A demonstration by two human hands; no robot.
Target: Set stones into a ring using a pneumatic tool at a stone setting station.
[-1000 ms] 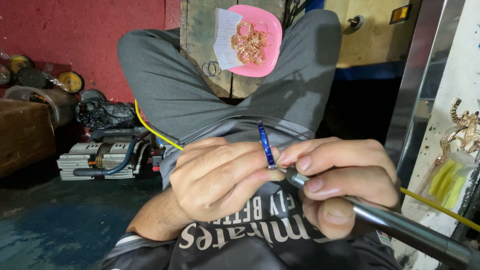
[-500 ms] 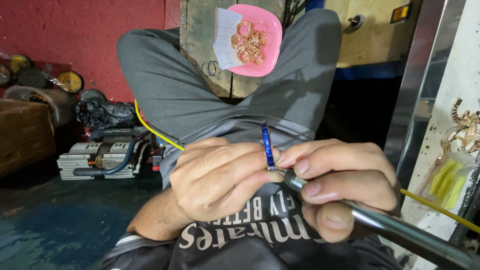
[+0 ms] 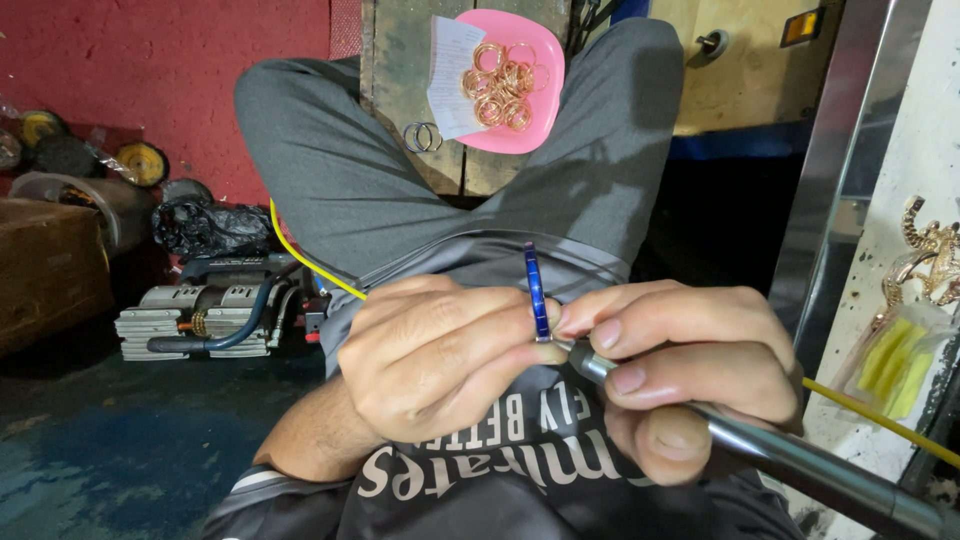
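Blue ring (image 3: pixel 538 292) is seen just right of the frame's centre, stood on edge and pinched at its lower rim between the two hands, above the dark printed shirt (image 3: pixel 480 470). Starting at the far left of the frame, a brown box (image 3: pixel 45 270) is seen, with round wheels (image 3: pixel 140 165) lying against the red wall (image 3: pixel 160 60) above it. Just to the right, a grey machine (image 3: pixel 200 320) with a dark hose is set on the floor, below a crumpled black bag (image 3: pixel 205 228). A yellow cable (image 3: pixel 310 265) is run from there towards the lap. The left hand (image 3: pixel 440 360) is placed at lower centre, its fingers curled shut with the tips closed on the ring's left side. At the upper centre, between the grey-trousered knees (image 3: pixel 330 180), a pink dish (image 3: pixel 535 90) is set on a wooden block (image 3: pixel 400 60); gold rings (image 3: pixel 498 85) and a folded paper (image 3: pixel 450 75) are held in it, and two silver rings (image 3: pixel 422 136) lie just beside it. The right hand (image 3: pixel 690 370) is found at lower right, its fingers wrapped firmly around a metal rod (image 3: pixel 800 465), whose tip is brought against the ring's base. At the far right edge, a gold ornament (image 3: pixel 930 255) and a clear packet of yellow strips (image 3: pixel 890 360) are seen.
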